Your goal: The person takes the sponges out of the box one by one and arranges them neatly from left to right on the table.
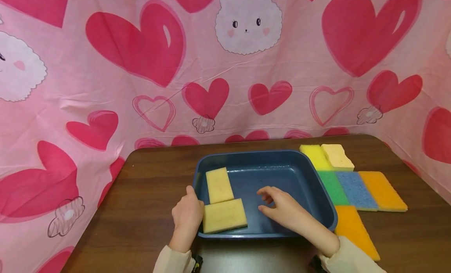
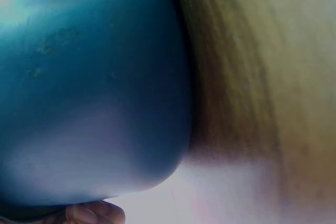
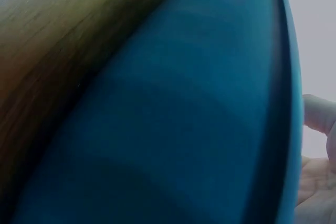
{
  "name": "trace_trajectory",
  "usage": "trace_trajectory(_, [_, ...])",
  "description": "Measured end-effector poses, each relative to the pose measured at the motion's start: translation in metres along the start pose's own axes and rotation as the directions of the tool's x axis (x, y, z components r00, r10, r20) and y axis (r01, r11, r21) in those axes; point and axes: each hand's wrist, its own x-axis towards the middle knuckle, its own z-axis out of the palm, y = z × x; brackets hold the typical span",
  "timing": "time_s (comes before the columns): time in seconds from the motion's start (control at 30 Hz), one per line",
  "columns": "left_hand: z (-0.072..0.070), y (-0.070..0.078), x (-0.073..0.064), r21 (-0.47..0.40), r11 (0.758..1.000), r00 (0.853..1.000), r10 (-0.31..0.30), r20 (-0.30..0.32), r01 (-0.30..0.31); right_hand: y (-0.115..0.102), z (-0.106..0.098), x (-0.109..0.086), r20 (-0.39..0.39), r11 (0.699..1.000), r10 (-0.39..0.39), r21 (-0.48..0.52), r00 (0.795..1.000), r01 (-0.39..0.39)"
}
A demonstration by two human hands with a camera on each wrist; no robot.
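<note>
A dark blue rectangular baking tray [image 1: 260, 236] stands on the table. Inside, along its left side, lie two pale yellow sponges: one upright in the head view [image 1: 219, 185] and one crosswise [image 1: 225, 215] nearer the front. My left hand [image 1: 188, 212] grips the tray's left rim, beside the crosswise sponge; its fingertips [image 2: 94, 212] show at the rim in the left wrist view. Over the tray's right half hovers my right hand [image 1: 287, 208], fingers loosely bent and thumb apart, holding nothing. The right wrist view has the tray's outer wall [image 3: 168, 114] filling its middle.
Right of the tray, several sponges lie close together: yellow [image 1: 314, 156], cream with wavy sides [image 1: 337, 155], green [image 1: 332, 187], blue [image 1: 356, 189] and orange [image 1: 382, 190]. Another orange sponge [image 1: 356, 232] lies nearer the front. Pink heart-patterned cloth [image 1: 246, 69] hangs behind the brown table [image 1: 141, 210].
</note>
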Motion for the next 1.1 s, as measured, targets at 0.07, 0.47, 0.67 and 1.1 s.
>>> trace_trajectory(0.07, [-0.001,0.0,0.0,0.001,1.0,1.0,0.001,-0.003,-0.001,-0.002,0.004,0.003,0.006,1.0,-0.014,-0.012,1.0,0.015])
trace_trajectory(0.47, [-0.002,0.0,-0.001,0.003,1.0,1.0,0.011,-0.008,-0.011,-0.02,0.02,0.015,0.042,0.998,-0.021,-0.061,0.999,0.024])
trace_trajectory(0.67, [-0.001,0.0,-0.001,0.0,1.0,1.0,0.014,-0.01,-0.014,-0.028,0.026,0.023,0.053,0.994,-0.049,-0.094,0.997,0.054])
trace_trajectory(1.1, [-0.002,0.0,0.0,-0.002,1.0,1.0,0.005,0.002,-0.005,-0.038,0.04,0.036,0.161,0.993,-0.006,-0.116,0.987,0.025])
